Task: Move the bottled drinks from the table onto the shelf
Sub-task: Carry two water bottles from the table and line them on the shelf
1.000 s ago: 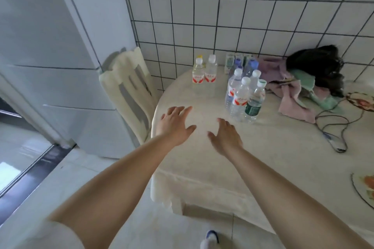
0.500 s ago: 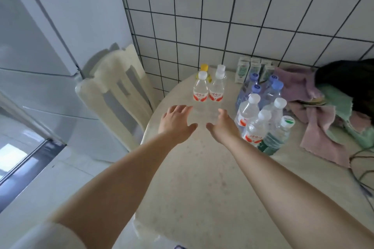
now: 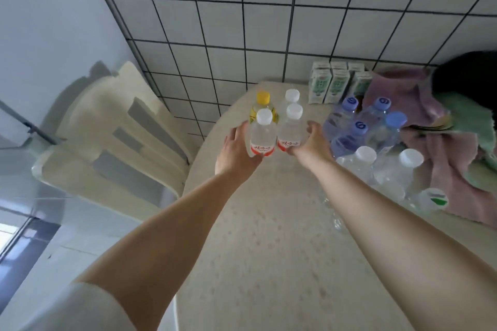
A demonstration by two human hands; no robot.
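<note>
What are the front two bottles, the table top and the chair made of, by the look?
Front two bottles: clear thin plastic, glossy, you can see through them; white caps, red-and-white labels. Table top: beige, speckled, matte; stone-like or a printed covering, cannot tell which. Chair: cream moulded plastic by its slatted one-piece back, smooth with a dull sheen.

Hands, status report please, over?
Left hand on one red-label bottle; right hand on its neighbour. Both bottles on table. Nothing blocking.
</note>
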